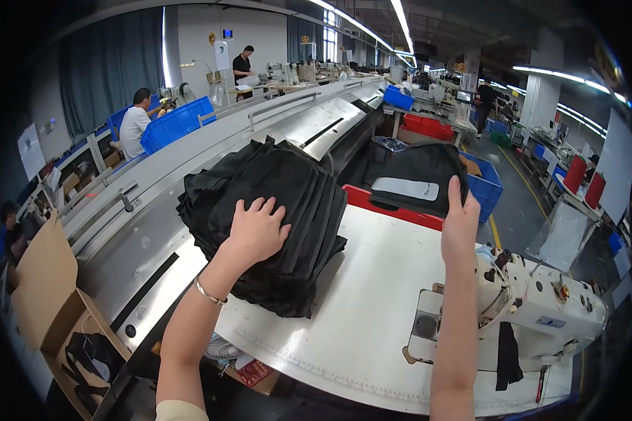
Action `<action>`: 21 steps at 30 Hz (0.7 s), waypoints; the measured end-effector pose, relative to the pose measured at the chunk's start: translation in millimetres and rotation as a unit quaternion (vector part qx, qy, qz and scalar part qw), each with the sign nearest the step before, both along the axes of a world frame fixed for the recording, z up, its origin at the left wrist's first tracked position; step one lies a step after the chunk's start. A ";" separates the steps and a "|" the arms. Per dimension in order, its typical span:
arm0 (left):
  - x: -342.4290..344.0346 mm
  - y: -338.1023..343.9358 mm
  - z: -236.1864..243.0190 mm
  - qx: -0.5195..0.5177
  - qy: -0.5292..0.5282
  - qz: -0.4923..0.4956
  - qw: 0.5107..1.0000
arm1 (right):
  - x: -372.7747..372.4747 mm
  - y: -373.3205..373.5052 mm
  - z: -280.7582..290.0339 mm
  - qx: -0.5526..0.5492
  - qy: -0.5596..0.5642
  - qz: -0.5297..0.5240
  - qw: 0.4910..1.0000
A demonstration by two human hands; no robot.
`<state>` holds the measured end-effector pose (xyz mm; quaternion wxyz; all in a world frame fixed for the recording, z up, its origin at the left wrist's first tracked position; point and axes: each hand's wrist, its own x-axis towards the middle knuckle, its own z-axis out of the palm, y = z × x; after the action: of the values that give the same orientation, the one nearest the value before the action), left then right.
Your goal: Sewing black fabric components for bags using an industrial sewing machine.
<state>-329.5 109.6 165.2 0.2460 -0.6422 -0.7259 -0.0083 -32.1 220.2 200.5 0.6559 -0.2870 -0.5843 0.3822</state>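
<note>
A tall stack of black fabric pieces (309, 217) leans on the left part of the white sewing table (358, 337). My left hand (258, 230) rests on top of it with the fingers apart, gripping nothing. Out over the table's far edge, my right hand (459, 214) pinches the right edge of a single black fabric piece (421, 165). That piece carries a white rectangular patch (404, 188) along its lower part. My right thumb lies on the near face; the other fingers are mostly hidden behind the cloth.
A white sewing machine (534, 302) stands at the right, a black strip hanging from it. Behind the table are a red bin (358, 200) and a blue crate (486, 189). A metal conveyor trough (330, 130) runs along the left. An open cardboard box (84, 323) sits lower left. Other people work farther off.
</note>
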 end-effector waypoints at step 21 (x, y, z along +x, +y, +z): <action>234.8 -75.0 -132.2 -0.133 -0.059 -0.342 0.929 | -21.9 -262.3 -189.6 0.376 -0.659 -0.057 0.649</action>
<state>-94.7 34.6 33.0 0.0976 -0.8765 -0.4703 -0.0333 -54.0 -42.1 11.0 0.1698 -0.2253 -0.9387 -0.1983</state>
